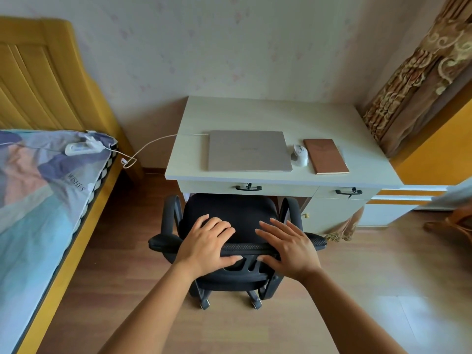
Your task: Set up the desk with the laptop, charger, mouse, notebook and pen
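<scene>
Laptop [249,150] lies closed and flat on the pale worktop [268,116], near its front edge, left of centre. Entries run left to right.

Bed [38,190] along the left wall: patterned cover, yellow wooden headboard. White power strip [80,147] sits on the bed corner. White charger cable [150,146] runs from it, droops in a loop between bed and worktop, then crosses the worktop's left edge to the laptop's rear left corner.

White mouse [300,155] sits just beside the laptop's right edge; cannot tell if they touch. Brown notebook [325,155] lies closed, just right of the mouse, slightly angled. A thin pale shape shows along the notebook's right side, too faint to identify as a pen.

Two drawers with dark handles under the worktop front. Black office chair [229,218] stands at the worktop, seat partly tucked under, backrest toward the camera.

Left hand [207,241], grip: fingers curled over the top of the backrest, thumb underneath on the near side, so the backrest edge is clasped. Right hand [288,247], grip: fingers straighter and spread, lying over the backrest top, thumb on the near face; contact clear, clasp looser than the left.

Patterned brown curtain [419,72] hangs at far right. Wood floor below.
</scene>
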